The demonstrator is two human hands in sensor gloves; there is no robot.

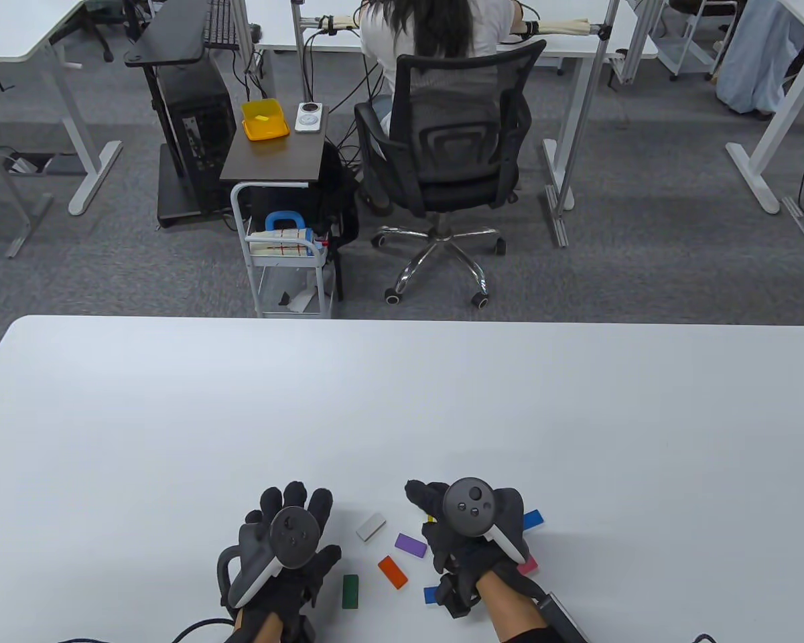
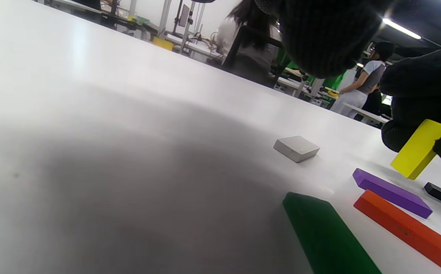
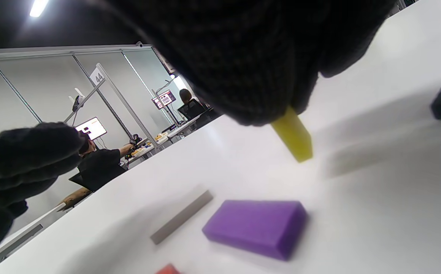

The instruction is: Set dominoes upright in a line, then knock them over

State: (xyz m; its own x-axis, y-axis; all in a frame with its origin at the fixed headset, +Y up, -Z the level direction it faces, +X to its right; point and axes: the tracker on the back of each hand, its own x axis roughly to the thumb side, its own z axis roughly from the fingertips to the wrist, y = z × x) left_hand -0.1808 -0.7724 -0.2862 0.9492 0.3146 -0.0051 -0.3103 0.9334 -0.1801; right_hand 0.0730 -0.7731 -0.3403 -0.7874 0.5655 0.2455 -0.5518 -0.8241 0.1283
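My right hand (image 1: 435, 510) pinches a yellow domino (image 2: 418, 148) by its top end. The domino hangs tilted, its lower end just over the table; the right wrist view shows the yellow domino (image 3: 292, 139) under my fingers. My left hand (image 1: 288, 512) lies open with spread fingers on the table, left of the pile, holding nothing. Flat between the hands lie a grey domino (image 1: 370, 526), a purple one (image 1: 411, 545), an orange one (image 1: 392, 572) and a green one (image 1: 351, 591). Around my right hand lie two blue dominoes (image 1: 532, 519) (image 1: 431, 595) and a red one (image 1: 528, 567), partly hidden.
The white table (image 1: 402, 402) stretches wide beyond the hands. Past its far edge stand a small cart (image 1: 288, 268) and an office chair (image 1: 452, 161) with a person seated, back turned. No domino stands upright.
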